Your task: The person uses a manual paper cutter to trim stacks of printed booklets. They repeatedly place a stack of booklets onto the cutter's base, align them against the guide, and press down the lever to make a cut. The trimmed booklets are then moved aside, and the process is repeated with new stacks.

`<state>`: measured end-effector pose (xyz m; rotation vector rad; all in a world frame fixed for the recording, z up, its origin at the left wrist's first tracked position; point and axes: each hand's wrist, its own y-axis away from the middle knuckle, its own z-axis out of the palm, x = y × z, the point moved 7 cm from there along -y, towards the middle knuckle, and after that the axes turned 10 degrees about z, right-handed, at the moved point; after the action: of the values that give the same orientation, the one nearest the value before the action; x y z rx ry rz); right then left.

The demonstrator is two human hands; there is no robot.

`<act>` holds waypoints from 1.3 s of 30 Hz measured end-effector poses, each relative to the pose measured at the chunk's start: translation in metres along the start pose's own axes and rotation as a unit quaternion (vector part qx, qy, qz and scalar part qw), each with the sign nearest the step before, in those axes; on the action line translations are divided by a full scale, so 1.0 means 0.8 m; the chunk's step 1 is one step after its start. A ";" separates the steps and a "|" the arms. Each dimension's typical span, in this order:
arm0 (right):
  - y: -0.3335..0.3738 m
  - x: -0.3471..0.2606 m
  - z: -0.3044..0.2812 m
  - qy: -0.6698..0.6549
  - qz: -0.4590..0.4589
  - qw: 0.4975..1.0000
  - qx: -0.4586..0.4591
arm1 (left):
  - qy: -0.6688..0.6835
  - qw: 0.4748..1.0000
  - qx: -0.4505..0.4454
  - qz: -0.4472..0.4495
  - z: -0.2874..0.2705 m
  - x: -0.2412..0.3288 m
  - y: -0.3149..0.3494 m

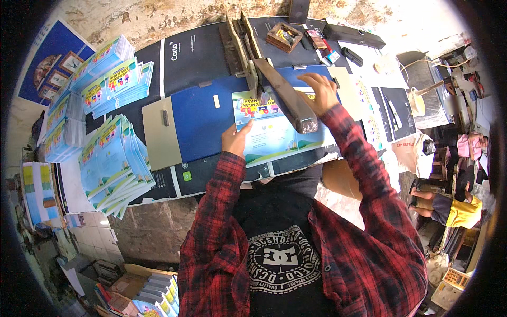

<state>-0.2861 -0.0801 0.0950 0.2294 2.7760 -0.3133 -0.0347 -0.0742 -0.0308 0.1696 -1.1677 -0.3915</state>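
Observation:
A printed booklet sheet with a green, white and light blue cover lies spread under a long-arm stapler. The stapler's dark lever slants over it and hides part of the print. My left hand grips the sheet's left edge, thumb on top. To the right of the lever, my right hand is raised over the sheet's right part, its fingers apart and holding nothing. Beneath lies a blue board with grey side pieces and small metal clips.
Stacks of finished-looking booklets crowd the table's left end, with more piles behind. At the back are a small wooden box and a long dark case. More printed sheets lie right. Another person is far right.

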 end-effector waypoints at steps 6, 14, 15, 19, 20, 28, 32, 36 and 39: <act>0.080 0.027 0.001 0.076 0.103 0.987 0.096 | 0.074 0.997 0.017 0.021 0.020 0.000 -0.034; 0.055 0.005 0.072 0.004 0.100 0.992 0.073 | -0.027 0.996 0.042 -0.076 -0.056 0.046 -0.037; 0.052 0.003 0.073 0.002 0.105 0.992 0.072 | -0.053 0.996 0.058 -0.046 -0.059 0.062 -0.025; 0.047 0.015 0.072 0.007 0.126 0.990 0.069 | -0.028 0.995 0.070 -0.065 -0.054 0.060 -0.036; 0.048 0.028 0.070 0.013 0.138 0.988 0.067 | -0.069 0.996 0.030 -0.043 -0.021 0.067 -0.032; 0.046 0.101 0.060 0.032 0.130 0.988 -0.071 | -0.071 0.991 -0.064 -0.098 -0.062 -0.034 -0.115; 0.041 0.069 0.068 0.060 0.157 0.977 -0.133 | -0.245 0.963 -0.037 -0.103 -0.109 -0.021 -0.117; 0.047 0.018 0.084 0.026 0.131 0.982 -0.131 | -0.297 0.954 -0.017 -0.050 -0.158 -0.021 -0.122; 0.045 0.030 0.091 0.028 0.137 0.985 -0.103 | -0.252 0.963 -0.009 -0.091 -0.132 -0.030 -0.114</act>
<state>-0.2790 -0.0600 0.0128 0.5664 2.7575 0.0503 0.0351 -0.1568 -0.1224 0.1654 -1.6567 -0.6308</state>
